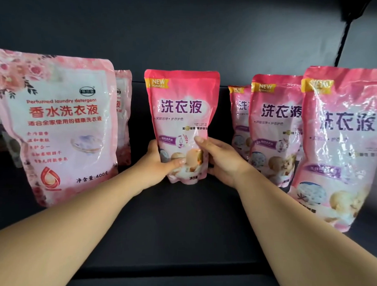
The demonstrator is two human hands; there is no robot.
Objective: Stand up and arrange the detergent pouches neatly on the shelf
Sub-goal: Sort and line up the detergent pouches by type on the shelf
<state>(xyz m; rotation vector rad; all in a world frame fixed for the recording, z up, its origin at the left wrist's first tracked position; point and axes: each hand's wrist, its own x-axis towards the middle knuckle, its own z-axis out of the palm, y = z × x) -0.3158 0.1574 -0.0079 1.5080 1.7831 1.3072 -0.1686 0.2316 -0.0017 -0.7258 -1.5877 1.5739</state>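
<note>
A pink detergent pouch [181, 112] stands upright at the middle of the dark shelf [180, 217]. My left hand [159, 161] grips its lower left side, thumb across the front. My right hand [220, 159] grips its lower right side, thumb on the front. A large pale pink floral pouch [55, 125] stands at the left, with another like it [123, 119] mostly hidden behind. At the right, three pink pouches stand in a staggered row: a far one [238, 121], a middle one [275, 128] and a near one [341, 144].
The shelf's back wall [187, 35] is dark. A dark upright post [343, 41] runs down at the upper right. The shelf's front edge [179, 271] lies below my forearms.
</note>
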